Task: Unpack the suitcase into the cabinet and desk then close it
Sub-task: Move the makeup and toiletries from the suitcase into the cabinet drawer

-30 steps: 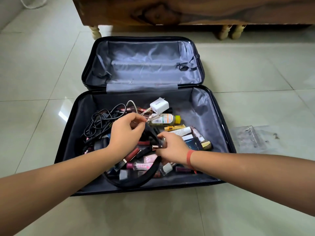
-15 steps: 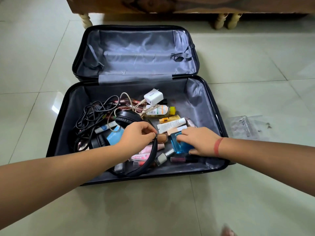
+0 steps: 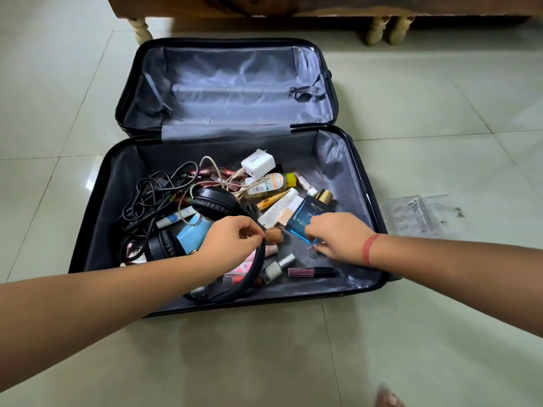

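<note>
Head view: where does the suitcase [image 3: 97, 201] lie from the hands?

— Right under them, open flat on the floor. Both hands reach into its near half. The lid half [image 3: 235, 83] lies beyond the hands, lined in grey and holding nothing I can see.

— And what are the hands doing?

— The left hand [image 3: 232, 245] has thumb and forefinger pinched together on the band of the black headphones [image 3: 214, 204], as best I can tell. A small bronze-capped pot [image 3: 274, 235] sits just beside those fingertips. The right hand [image 3: 340, 239] curls its fingers onto the near end of a blue perfume bottle [image 3: 305, 214].

— Which way does that bottle run?

— It points away from the right hand, with the gold cap at the far end. The right hand is plainly nearer to it, so a lift from the base looks natural. The headphone band arcs from the left fingertips back toward the person.

— What else is in there?

— Tangled black cables [image 3: 152, 195] lie to the left of the left hand. A white charger [image 3: 258, 164], tubes and small bottles lie beyond both hands. A nail polish [image 3: 271, 270] lies between the hands, on their near side.

— How far along is the unpacking?

— I judge it early, since the near half is crowded. Wooden furniture [image 3: 323, 4] stands past the lid, well apart from the hands.
</note>
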